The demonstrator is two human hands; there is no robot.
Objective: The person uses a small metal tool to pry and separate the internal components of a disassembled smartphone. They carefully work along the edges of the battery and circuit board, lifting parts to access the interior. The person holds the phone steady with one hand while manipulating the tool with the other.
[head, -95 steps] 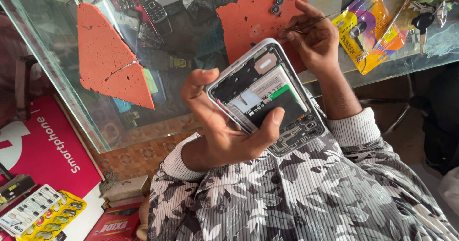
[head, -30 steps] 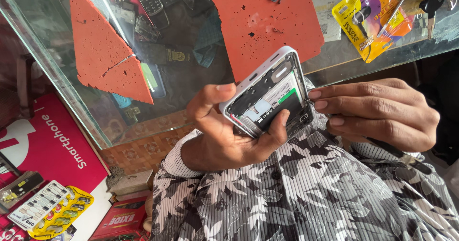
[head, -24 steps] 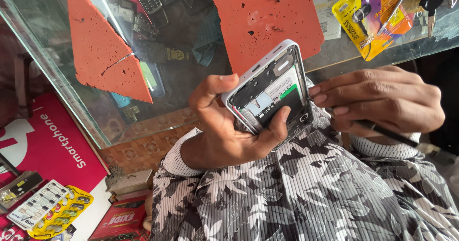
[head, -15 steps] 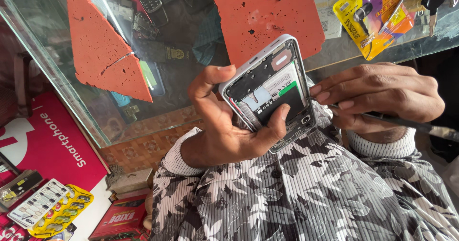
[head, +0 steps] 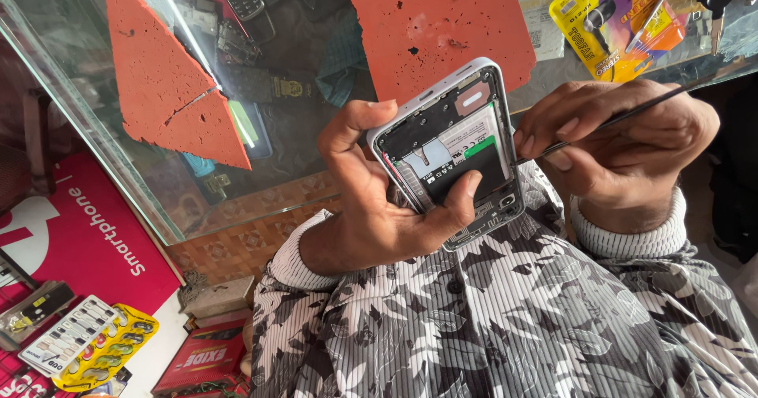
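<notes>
My left hand (head: 379,200) grips an opened smartphone (head: 450,149) with its back cover off, showing the battery and circuit parts inside a silver frame. The thumb lies across the lower battery area. My right hand (head: 624,141) sits just right of the phone and pinches a thin dark metal tool (head: 624,115). The tool's tip points at the phone's right edge. Both arms wear grey sleeves with a leaf pattern.
A glass counter (head: 95,141) lies ahead with two orange-red foam mats (head: 170,90) on it. Old phones show under the glass. A yellow blister pack (head: 608,27) lies at the top right. A red poster (head: 75,240) and a yellow card of small parts (head: 99,347) sit lower left.
My right hand came back from the counter's orange mat to the phone's right side, now pinching the thin tool with its tip at the phone's edge. The phone tilted slightly in my left hand.
</notes>
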